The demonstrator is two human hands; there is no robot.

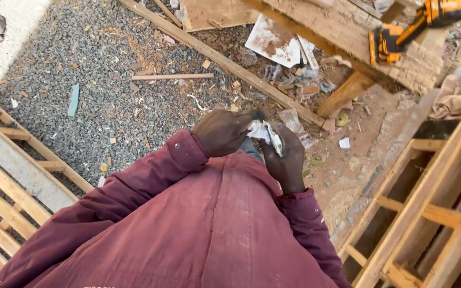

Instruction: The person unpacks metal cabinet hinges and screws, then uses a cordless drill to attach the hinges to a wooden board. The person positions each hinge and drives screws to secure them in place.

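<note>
Crumpled white wrapper (pixel 261 132) pinched between both hands at chest height, above gravel ground (pixel 97 101). Left hand (pixel 221 132) grips one end; right hand (pixel 286 158) clasps the other. Orange power drill (pixel 420 24) on wooden table (pixel 348 32), well apart.

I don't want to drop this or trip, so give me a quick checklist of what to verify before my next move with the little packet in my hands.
1. Both hands on the packet: ok; left hand and right hand meet on it.
2. Firm hold: cannot tell; the fingers hide most of it.
3. What the packet contains: cannot tell; too small, only white and a silvery edge show.
4. Footing: not ok; gravel strewn with wood scraps and litter.
5. Power drill out of the way: ok; it rests on the beam, apart from both hands.
6. Side clearance: not ok; wooden frames stand close on both sides.
</note>
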